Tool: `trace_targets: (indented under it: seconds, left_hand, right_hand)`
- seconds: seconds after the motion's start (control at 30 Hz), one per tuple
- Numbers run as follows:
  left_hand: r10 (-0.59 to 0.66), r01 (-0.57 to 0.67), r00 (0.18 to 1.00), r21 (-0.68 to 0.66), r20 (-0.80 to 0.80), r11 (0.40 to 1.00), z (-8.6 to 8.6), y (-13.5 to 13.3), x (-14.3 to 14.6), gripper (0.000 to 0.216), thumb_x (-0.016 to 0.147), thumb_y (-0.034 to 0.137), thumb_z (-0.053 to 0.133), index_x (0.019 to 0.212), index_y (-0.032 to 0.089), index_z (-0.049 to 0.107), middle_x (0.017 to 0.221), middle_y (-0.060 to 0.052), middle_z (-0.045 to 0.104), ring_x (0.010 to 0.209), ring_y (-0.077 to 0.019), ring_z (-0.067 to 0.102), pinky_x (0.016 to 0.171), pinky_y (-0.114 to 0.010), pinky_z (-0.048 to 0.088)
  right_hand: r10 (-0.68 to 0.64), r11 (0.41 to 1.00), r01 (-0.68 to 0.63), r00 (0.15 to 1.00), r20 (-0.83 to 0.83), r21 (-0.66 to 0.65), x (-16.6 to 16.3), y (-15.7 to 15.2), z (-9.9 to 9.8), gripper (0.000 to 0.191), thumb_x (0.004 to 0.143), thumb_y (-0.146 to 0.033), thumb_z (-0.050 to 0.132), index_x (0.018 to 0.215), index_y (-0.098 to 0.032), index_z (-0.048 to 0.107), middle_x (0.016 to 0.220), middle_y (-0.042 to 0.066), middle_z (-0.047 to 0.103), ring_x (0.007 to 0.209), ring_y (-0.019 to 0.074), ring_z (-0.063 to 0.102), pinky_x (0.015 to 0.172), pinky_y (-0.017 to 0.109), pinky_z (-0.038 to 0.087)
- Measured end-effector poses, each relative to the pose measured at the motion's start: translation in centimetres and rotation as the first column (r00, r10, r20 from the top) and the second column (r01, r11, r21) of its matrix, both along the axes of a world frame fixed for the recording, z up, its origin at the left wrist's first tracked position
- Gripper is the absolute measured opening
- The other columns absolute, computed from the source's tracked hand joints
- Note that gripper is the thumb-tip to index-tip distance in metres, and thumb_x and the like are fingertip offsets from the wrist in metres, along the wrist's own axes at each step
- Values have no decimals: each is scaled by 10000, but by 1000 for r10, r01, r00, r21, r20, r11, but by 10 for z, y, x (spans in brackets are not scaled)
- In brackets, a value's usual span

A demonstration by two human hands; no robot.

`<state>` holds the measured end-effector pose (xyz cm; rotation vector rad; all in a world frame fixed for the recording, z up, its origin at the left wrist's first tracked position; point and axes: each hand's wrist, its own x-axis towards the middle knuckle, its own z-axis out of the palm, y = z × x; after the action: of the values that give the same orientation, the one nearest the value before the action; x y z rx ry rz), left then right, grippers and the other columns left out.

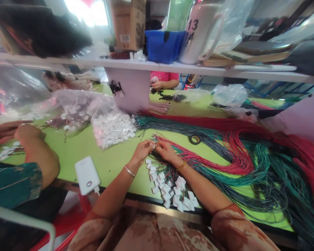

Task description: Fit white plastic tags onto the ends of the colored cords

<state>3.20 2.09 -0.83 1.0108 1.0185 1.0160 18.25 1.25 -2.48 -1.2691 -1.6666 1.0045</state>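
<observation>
My left hand (143, 150) pinches a small white plastic connector (153, 146) over the green table. Close beside it, my right hand (165, 150) has its fingers closed at the connector, seemingly on a thin wire whose end is hidden by the fingertips. Below my hands lies a pile of white connectors (167, 190) with wires attached. Red, green and black wires (199, 157) fan out to the right under my right forearm. A clear bag of loose white connectors (113, 129) lies to the left beyond my left hand.
A white power bank (87, 175) with a cable lies near the front edge. Black tape (194, 139) rests among the wires. A co-worker's arm (38, 150) is at the left. Above, a shelf (94, 62) carries a blue bin (164, 47) and a large mug (200, 33).
</observation>
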Motion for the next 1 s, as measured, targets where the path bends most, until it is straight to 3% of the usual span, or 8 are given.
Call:
trace_targets:
  seconds: [0.13,0.23,0.37,0.53,0.63,0.83,0.9,1.0]
  left_hand:
    - [-45,45,998,10,-51,999,-2,2,-2,179,655,277,699,769,144,663,604,6,580,516,-88,429,540,-233,321]
    - [-101,141,952,124,-289,982,2,-1,-5,101,693,251,645,741,164,664,630,-4,595,567,-116,455,578,-243,335]
    - [-65,294,780,273,-622,916,12,-12,-8,100,711,165,572,647,189,644,630,-13,606,608,-147,473,639,-259,346]
    - [-66,366,685,264,-726,893,18,-17,-9,143,721,149,528,643,183,643,652,-31,629,611,-157,502,635,-265,346]
    - [-66,364,700,276,-711,890,14,-13,-11,141,734,173,527,676,180,654,684,-27,638,635,-155,512,632,-258,357]
    - [-67,221,838,225,-541,949,2,-6,-10,103,713,214,576,755,169,658,669,-3,600,603,-126,480,582,-241,344]
    - [-91,170,903,153,-420,974,0,-5,-8,124,697,231,610,789,161,656,628,11,567,564,-111,457,551,-235,328]
    - [-93,102,978,40,-188,994,0,-6,-3,167,667,233,655,810,148,650,608,22,549,540,-91,450,544,-226,330]
  right_hand:
    - [55,996,-59,996,72,62,13,5,7,290,840,-409,480,688,-168,533,636,-13,509,590,115,426,562,229,335]
    - [-19,991,-15,968,250,135,27,11,12,245,879,-353,458,793,-169,595,725,12,591,669,136,489,651,243,373]
    - [-53,987,-49,804,592,154,33,12,9,129,829,-239,524,852,-175,633,852,62,626,787,169,529,705,256,363]
    - [-112,985,-25,666,737,173,28,9,4,177,881,-261,490,926,-173,637,931,94,616,837,187,539,711,268,350]
    - [-122,983,-30,623,773,179,27,10,6,201,909,-284,463,940,-181,634,936,99,613,814,193,543,685,280,341]
    - [-122,974,-92,553,824,206,31,10,11,228,918,-221,401,1009,-154,599,946,142,629,822,221,543,686,307,331]
    - [-149,973,-58,584,798,224,34,10,12,220,917,-220,388,981,-142,584,892,137,630,776,215,531,670,309,323]
    - [-193,967,20,715,672,256,36,10,12,204,915,-255,390,888,-158,567,805,94,617,716,193,504,655,295,322]
